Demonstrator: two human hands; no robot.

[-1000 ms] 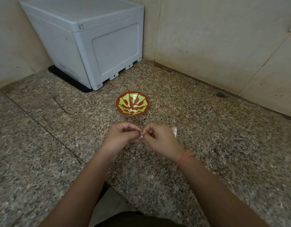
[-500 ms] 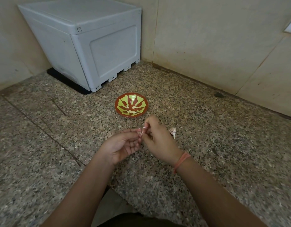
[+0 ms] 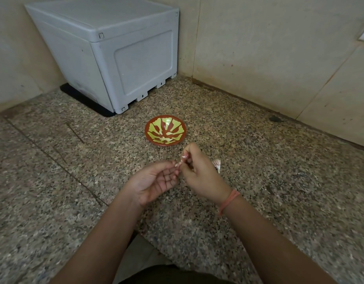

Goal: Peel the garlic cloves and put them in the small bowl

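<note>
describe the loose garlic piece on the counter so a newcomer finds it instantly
Start at the grey box in the corner of the speckled stone counter, then come forward to the red and yellow bowl. The garlic piece lies on the counter just right of the right hand. It is the only pale, pink-streaked thing on bare stone.

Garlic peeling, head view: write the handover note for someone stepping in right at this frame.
Left hand: palm up, fingers loosely curled, fingertips meeting the right hand's.
Right hand: pinching a small garlic clove at its fingertips, part of the skin apparently on.
Small bowl: on the stone counter just beyond the hands; a few pale pieces, likely peeled cloves, lie inside.
Another garlic piece, unpeeled, lies on the counter beside the right hand.
Left: finish this clove, drop it in the bowl, then peel the other.
</note>
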